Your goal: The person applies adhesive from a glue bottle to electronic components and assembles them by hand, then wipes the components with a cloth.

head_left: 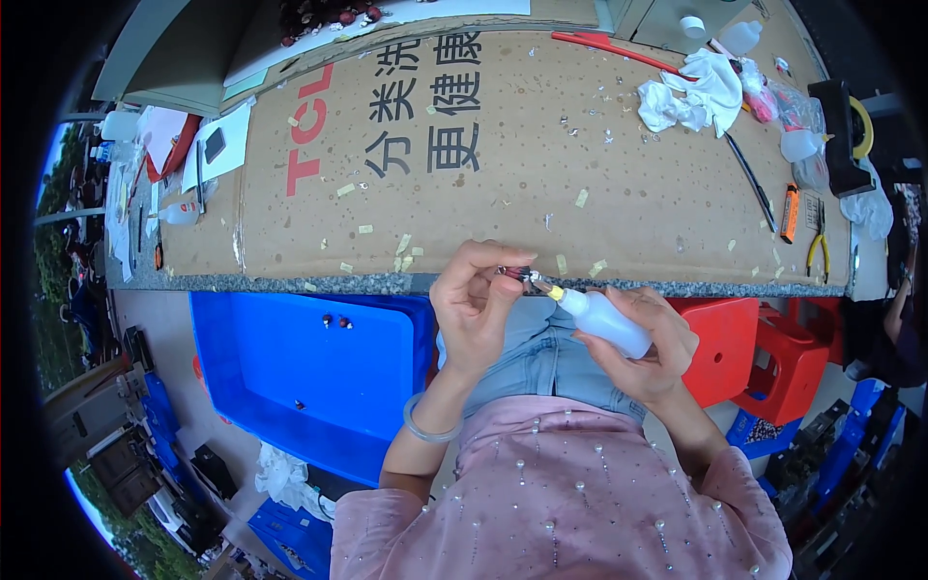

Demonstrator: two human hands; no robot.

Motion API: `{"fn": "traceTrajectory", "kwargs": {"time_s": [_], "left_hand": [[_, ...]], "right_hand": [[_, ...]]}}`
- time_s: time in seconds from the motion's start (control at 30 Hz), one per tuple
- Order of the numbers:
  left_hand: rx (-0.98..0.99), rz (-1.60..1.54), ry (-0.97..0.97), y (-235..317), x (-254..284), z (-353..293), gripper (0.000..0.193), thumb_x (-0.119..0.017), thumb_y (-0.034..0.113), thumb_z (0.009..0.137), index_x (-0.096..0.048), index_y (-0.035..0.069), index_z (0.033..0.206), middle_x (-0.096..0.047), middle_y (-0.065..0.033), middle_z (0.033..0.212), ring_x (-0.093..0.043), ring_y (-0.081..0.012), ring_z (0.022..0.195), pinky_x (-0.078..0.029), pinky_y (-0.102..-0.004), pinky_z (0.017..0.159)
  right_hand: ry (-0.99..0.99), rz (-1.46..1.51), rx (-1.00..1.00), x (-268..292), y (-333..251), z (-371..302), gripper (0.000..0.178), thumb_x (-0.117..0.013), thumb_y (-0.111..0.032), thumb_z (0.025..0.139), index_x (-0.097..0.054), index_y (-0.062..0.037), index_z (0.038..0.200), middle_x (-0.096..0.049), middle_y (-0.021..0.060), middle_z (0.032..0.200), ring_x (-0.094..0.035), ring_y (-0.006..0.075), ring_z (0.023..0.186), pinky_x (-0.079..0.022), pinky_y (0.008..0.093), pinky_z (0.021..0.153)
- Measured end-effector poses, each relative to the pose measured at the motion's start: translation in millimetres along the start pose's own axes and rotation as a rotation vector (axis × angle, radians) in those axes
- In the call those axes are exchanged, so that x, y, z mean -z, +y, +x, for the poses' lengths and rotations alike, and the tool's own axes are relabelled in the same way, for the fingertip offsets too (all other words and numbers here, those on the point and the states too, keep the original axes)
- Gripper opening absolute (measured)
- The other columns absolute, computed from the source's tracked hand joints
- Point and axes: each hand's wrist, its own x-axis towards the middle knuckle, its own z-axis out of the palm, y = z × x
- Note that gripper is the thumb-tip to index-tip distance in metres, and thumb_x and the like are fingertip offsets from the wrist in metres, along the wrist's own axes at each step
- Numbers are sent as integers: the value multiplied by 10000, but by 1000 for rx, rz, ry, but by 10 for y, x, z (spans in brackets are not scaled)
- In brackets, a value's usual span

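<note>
Between the thumb and fingers of my left hand (472, 298) is a small dark red piece (514, 273) with a shiny silvery end. My right hand (650, 338) is wrapped round a white squeeze bottle (607, 323) with a yellow collar and a thin nozzle. The bottle is tilted to the left, and its nozzle tip is at the silvery end of the piece; whether they touch I cannot tell. Both hands are over the near edge of the cardboard-covered table (522, 213). A blue tray (300, 377) below my left hand holds a few similar small dark pieces (336, 320).
Yellowish scraps (404, 244) are scattered on the cardboard. At the right lie crumpled white cloths (698, 95), a black pen (752, 184), an orange cutter (790, 213), yellow-handled pliers (820, 253) and a tape dispenser (839, 140). Red stools (720, 353) stand below the table.
</note>
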Motion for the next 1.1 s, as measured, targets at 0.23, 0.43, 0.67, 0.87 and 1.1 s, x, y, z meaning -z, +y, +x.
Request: {"fn": "traceTrajectory", "kwargs": {"time_s": [0.23, 0.43, 0.67, 0.87, 1.1], "left_hand": [[8, 17, 4, 33, -10, 12, 168, -615, 117, 867, -596, -25, 953, -607, -73, 893, -568, -76, 756, -467, -193, 667], [25, 20, 12, 25, -6, 16, 162, -612, 109, 866, -594, -29, 950, -603, -71, 886, -570, -77, 749, -464, -189, 662], [26, 16, 6, 24, 1, 7, 161, -609, 108, 867, -595, -30, 949, -602, -70, 885, -565, -70, 740, -461, -184, 652], [34, 22, 9, 14, 9, -1, 175, -613, 126, 869, -599, -28, 951, -592, -58, 865, -554, -62, 728, -457, -181, 646], [20, 11, 9, 33, -17, 16, 205, -619, 156, 872, -597, -30, 956, -578, -49, 849, -538, -55, 701, -430, -169, 601]], "right_hand": [[-32, -38, -5, 6, 6, 10, 470, -797, 14, 583, -583, 74, 996, -654, 198, 830, -666, 281, 707, -518, 304, 593], [-31, -37, 21, 13, 15, 23, 464, -793, 18, 580, -595, 79, 995, -655, 201, 835, -664, 280, 702, -518, 305, 590], [-28, -44, 33, 18, 9, 20, 468, -794, 20, 574, -598, 78, 995, -655, 203, 831, -660, 279, 691, -517, 303, 581], [-25, -46, 31, 13, 5, 22, 469, -794, 20, 572, -598, 79, 994, -657, 201, 828, -667, 280, 708, -519, 304, 587], [-18, -45, 30, 12, 11, 19, 465, -796, 14, 578, -598, 78, 994, -658, 201, 827, -670, 283, 717, -520, 306, 594]]}}
